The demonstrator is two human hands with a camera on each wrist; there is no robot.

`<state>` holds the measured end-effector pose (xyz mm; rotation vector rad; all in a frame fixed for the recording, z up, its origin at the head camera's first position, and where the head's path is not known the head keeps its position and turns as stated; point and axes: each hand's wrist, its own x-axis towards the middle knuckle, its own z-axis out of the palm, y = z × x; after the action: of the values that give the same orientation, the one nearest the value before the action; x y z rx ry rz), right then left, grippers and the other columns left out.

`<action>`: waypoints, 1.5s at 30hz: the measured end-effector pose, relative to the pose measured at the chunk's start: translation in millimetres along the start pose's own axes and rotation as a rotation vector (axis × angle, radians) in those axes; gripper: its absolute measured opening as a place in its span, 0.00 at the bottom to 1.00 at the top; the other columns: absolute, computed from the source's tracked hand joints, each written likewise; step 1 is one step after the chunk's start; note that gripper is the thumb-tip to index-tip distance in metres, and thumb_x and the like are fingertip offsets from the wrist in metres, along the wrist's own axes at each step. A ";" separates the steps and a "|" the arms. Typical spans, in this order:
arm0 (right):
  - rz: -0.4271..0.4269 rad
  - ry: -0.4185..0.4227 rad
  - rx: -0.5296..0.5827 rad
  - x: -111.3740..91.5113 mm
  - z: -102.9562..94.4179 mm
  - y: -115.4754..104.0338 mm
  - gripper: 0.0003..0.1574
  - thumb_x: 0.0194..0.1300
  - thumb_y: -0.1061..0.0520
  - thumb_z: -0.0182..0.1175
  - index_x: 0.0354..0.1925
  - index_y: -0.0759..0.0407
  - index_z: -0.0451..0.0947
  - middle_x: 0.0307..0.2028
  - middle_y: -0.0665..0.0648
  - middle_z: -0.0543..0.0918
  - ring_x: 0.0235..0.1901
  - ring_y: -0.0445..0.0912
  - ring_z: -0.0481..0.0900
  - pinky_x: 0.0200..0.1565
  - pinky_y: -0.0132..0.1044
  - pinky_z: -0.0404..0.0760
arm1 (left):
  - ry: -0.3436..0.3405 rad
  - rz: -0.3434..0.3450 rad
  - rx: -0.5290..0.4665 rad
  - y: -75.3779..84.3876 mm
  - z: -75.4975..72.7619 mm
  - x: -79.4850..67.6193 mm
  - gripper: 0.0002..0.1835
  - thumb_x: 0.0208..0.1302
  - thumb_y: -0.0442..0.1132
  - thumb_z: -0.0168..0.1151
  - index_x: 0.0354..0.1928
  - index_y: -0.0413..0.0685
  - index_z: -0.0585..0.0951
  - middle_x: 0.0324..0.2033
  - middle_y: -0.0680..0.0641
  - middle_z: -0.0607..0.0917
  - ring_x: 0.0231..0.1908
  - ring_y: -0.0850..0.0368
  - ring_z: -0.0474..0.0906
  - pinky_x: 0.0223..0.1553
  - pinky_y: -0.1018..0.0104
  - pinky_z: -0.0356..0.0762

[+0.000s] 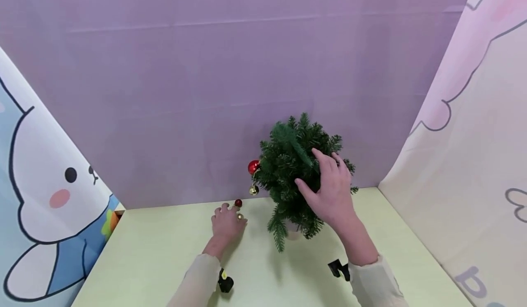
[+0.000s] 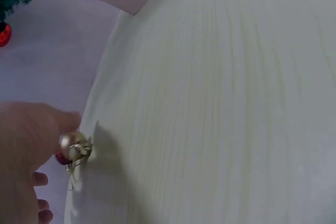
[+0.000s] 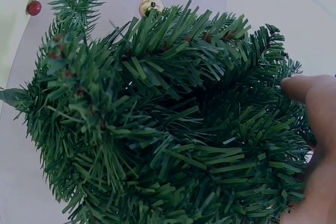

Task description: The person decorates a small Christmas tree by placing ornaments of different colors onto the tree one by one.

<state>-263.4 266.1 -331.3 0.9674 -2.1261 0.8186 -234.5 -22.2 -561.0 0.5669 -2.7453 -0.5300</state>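
One shiny red ball (image 1: 238,203), one shiny gold ball (image 2: 70,144) beside left hand (image 1: 227,224), grip indeterminable; right hand (image 1: 332,190) loosely spread against green artificial tree (image 1: 284,165).

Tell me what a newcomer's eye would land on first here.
In the head view, the bushy green tree right of centre likely draws the eye first, with a shiny red ball and a gold ball on its left edge. Next come the person's hands: the right hand at the tree's right side, the left hand beside two smaller balls near the table's back edge.
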 end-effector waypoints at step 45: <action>0.003 -0.013 0.028 -2.2 -1.5 2.0 0.49 0.57 0.45 0.70 0.71 0.54 0.61 0.60 0.62 0.73 0.65 0.66 0.58 0.60 0.68 0.52 | 0.017 -0.029 -0.070 -10.3 -22.3 -22.8 0.13 0.53 0.41 0.71 0.42 0.52 0.86 0.60 0.37 0.72 0.61 0.29 0.60 0.55 0.33 0.60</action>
<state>-263.4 269.3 -332.7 0.9863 -2.1336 0.8475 -203.3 -27.8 -549.9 0.5922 -2.6950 -0.6224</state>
